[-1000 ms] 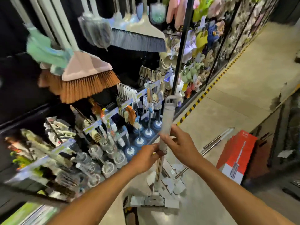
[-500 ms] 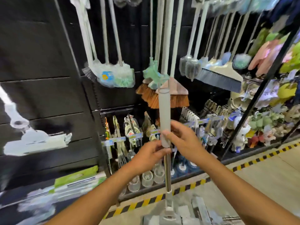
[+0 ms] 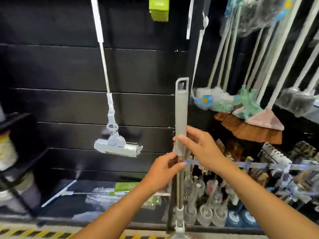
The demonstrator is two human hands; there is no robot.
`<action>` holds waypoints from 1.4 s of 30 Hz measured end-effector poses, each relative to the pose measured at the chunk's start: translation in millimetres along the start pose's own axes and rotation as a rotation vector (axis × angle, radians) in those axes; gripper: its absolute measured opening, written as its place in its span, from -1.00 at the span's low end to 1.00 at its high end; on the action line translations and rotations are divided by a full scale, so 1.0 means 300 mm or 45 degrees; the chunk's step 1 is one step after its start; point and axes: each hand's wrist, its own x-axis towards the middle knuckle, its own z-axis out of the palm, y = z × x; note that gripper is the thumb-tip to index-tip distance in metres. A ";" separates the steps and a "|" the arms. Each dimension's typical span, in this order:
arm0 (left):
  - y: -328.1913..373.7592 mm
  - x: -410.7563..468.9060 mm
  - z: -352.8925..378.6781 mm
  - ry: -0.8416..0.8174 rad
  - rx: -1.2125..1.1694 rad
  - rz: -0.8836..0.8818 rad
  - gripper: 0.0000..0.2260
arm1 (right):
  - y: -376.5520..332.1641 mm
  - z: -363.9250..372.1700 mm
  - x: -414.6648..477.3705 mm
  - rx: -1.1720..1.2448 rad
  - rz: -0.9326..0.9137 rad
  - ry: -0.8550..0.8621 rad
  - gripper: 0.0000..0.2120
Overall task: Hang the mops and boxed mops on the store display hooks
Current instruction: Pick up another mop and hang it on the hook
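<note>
Left grip is pinching the mop where its grey sleeve is giving way to the bare metal shaft, with thumb and fingers closing on the handle from either side. Right grip is clamping the grey sleeve just above, thumb lying across the front and fingers curling round the back, so the two grips are nearly touching.

The mop is standing upright in mid-view with its hanging loop pointing up, free in front of the wall. Its lower end is running out of the bottom edge, so the head is barely showing. Behind the mop, a black slatted wall is filling the background.

Left of the mop and well apart from it, a second mop is hanging on that wall by its long handle, its flat grey head tilting at about the height of the right grip. Above and a little left of the mop, a green packet is hanging at the top edge. Right of the mop, dusters and brown-bristled brooms are hanging in a row by pale handles. Lower down, right of the mop's shaft, small brushes are crowding low shelves, too blurred to tell apart. Down to the left of the mop, yellow-and-black hazard tape is running along the floor.
</note>
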 end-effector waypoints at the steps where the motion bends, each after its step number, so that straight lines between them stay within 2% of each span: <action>1: -0.029 -0.024 -0.059 0.010 0.001 -0.012 -0.83 | -0.024 0.055 0.035 0.004 -0.025 -0.008 -0.84; 5: -0.130 -0.110 -0.277 0.063 0.041 -0.081 -0.81 | -0.131 0.264 0.172 0.050 -0.102 -0.038 -0.84; 8: -0.164 -0.148 -0.424 0.189 0.035 -0.130 -0.74 | -0.195 0.407 0.269 0.063 -0.108 -0.055 -0.72; 11: -0.178 -0.164 -0.551 0.333 0.046 -0.129 -0.81 | -0.251 0.534 0.374 0.080 -0.126 -0.075 -0.60; 13: -0.187 -0.158 -0.636 0.430 0.027 -0.134 -0.79 | -0.290 0.620 0.456 0.131 -0.132 -0.118 -0.70; 15: -0.189 -0.137 -0.720 0.496 -0.018 -0.093 -0.77 | -0.337 0.709 0.541 0.253 -0.114 -0.146 -0.77; 19: -0.200 -0.078 -0.893 0.551 0.018 -0.073 -0.82 | -0.414 0.864 0.704 0.659 -0.045 -0.157 -0.62; 22: -0.207 -0.028 -1.014 0.590 0.054 -0.070 -0.82 | -0.436 0.939 0.828 0.763 -0.062 -0.188 -0.63; 27: -0.237 0.074 -1.166 0.608 0.078 -0.078 -0.77 | -0.432 1.021 1.022 0.804 -0.088 -0.262 -0.71; 32: -0.258 0.205 -1.286 0.655 -0.136 -0.158 -0.70 | -0.409 1.073 1.184 0.754 -0.111 -0.340 -0.72; 36: -0.277 0.303 -1.347 0.669 -0.165 -0.184 -0.70 | -0.392 1.096 1.287 0.691 -0.107 -0.304 -0.71; 42: -0.300 0.460 -1.443 0.578 -0.164 -0.116 -0.71 | -0.393 1.114 1.447 0.629 -0.023 -0.155 -0.76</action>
